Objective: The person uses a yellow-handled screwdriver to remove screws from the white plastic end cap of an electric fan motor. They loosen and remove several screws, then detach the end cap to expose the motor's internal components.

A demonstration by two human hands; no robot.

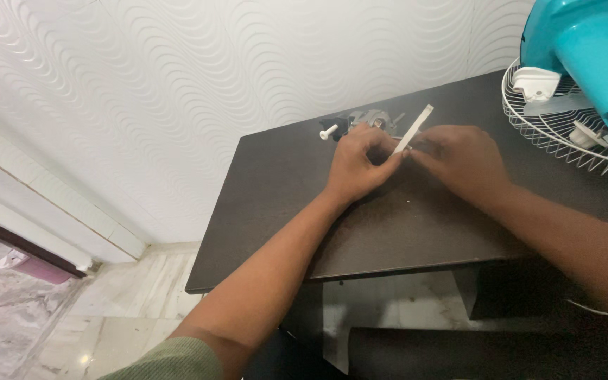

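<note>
Left hand (357, 163) and right hand (459, 158) meet just above the middle of the frame, over the far part of the dark tabletop (388, 225), and between them they pinch the lower end of a thin white strip (414, 128). That strip's long axis runs diagonally, from the fingertips up and to the right, its free end pointing toward the upper right of the frame. Both hands are curled nearly closed, fingers bunched at the strip's foot; which hand bears more of the grip cannot be told, since the fingers overlap there. Each forearm comes in from the bottom edge, the left from lower left, the right from lower right, wrists low to the tabletop. Just beyond the left hand's knuckles lies a small metal motor part (371, 119) with a white knob (328, 131) at its left. A teal fan (585, 49) with its white wire guard (564, 134) sits at the upper right corner, well apart from the strip.
</note>
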